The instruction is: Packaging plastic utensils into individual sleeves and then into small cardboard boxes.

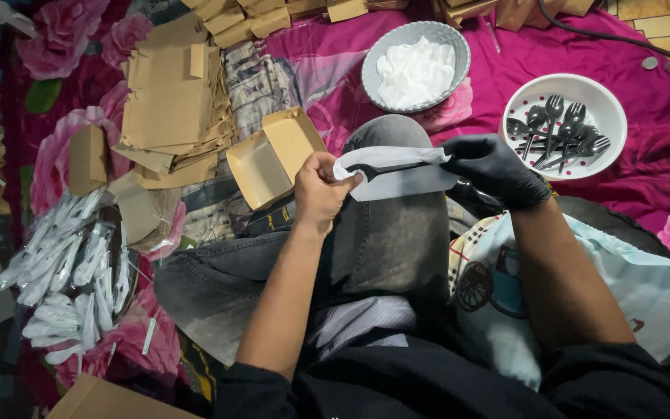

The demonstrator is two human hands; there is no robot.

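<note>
Person sitting on floor, knee up, both hands working at centre frame over the knee. Left hand [318, 190], bare, is pinching one end of a white napkin [397, 174] btwn thumb and fingers. Right hand [496, 169], in black glove, is closing round the napkin's other end. Black utensil [385, 167] is lying along the napkin, partly wrapped; can't tell if fork or spoon.

At 10 o'clock from hands: open brown box [273, 155], just beside left hand. Further out at 10: stack of flat boxes [172, 109]. At 12: grey bowl [451, 39] w/ white napkins. At 2: white bowl [610, 101] holding black forks and spoons, near right hand but apart. At 8, well apart: pile of wrapped sets [71, 271]. All sitting on pink floral cloth [645, 194]. Patterned cushion [645, 287] at 4, under right forearm.
</note>
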